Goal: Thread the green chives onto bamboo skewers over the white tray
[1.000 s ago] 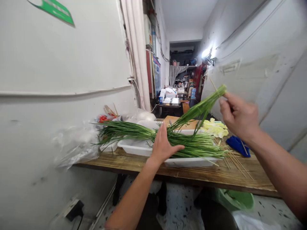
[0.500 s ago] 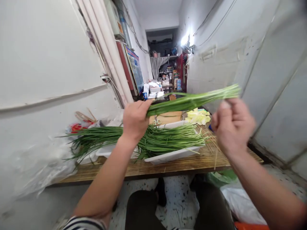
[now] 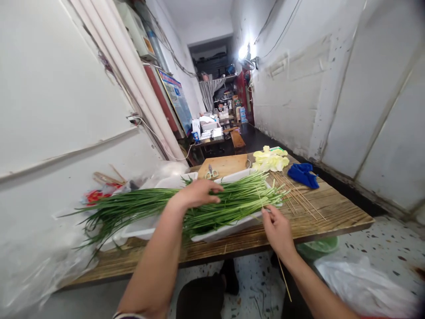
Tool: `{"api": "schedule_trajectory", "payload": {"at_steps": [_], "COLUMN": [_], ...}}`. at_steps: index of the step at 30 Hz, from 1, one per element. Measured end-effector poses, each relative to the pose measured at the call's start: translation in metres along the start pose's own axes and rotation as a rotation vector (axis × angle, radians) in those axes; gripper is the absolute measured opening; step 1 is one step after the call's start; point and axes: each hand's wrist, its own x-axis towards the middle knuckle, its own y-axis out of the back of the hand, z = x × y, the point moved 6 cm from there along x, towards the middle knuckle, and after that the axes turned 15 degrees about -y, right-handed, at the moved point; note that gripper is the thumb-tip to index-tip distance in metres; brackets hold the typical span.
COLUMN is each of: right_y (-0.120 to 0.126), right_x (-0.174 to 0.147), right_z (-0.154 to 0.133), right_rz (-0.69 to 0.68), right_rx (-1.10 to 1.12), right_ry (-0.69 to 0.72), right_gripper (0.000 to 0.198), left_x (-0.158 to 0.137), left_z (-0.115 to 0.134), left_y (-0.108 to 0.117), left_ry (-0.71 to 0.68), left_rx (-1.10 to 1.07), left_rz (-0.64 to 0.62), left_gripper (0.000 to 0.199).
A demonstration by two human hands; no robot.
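Centrally, the left hand (image 3: 195, 193), fingers slack and parted, lies over the long greens (image 3: 229, 199), contact uncertain; the right hand (image 3: 279, 228) pinches a thin skewer (image 3: 284, 279) just beside their pale stem ends. The greens' long axis runs crosswise, leaf tips leftward, stems nearer the right hand. Beneath, a white tray (image 3: 229, 231) rests on the tabletop (image 3: 345, 215).
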Motion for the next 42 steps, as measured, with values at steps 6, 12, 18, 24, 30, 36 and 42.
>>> {"api": "schedule_trajectory", "payload": {"at_steps": [6, 12, 18, 24, 30, 36, 42], "right_y": [0.005, 0.003, 0.000, -0.001, -0.003, -0.006, -0.005], "right_x": [0.000, 0.012, 0.021, 0.024, 0.024, 0.023, 0.022], "right_z": [-0.006, 0.000, 0.003, 0.008, 0.005, 0.007, 0.002], "right_rz": [-0.079, -0.170, -0.178, -0.126, -0.160, -0.185, -0.179], "right_rx": [-0.028, 0.095, 0.121, 0.081, 0.083, 0.167, 0.177], "right_ry": [0.019, -0.063, -0.091, -0.087, -0.118, -0.179, -0.181], "right_gripper": [0.026, 0.024, 0.027, 0.029, 0.029, 0.028, 0.028], "left_x": [0.101, 0.111, 0.104, 0.097, 0.101, 0.102, 0.105], "left_z": [0.038, 0.025, 0.011, 0.005, 0.007, 0.005, 0.006], "left_y": [-0.041, -0.065, -0.066, -0.060, -0.065, -0.067, -0.071], "left_ry": [-0.141, -0.142, -0.132, -0.107, -0.132, -0.076, -0.084], "left_rx": [0.016, 0.014, -0.185, -0.338, -0.596, -0.732, -0.769], "left_rz": [0.059, 0.170, 0.295, 0.440, 0.436, 0.444, 0.411], "left_gripper": [0.017, 0.017, 0.019, 0.023, 0.025, 0.028, 0.026]}}
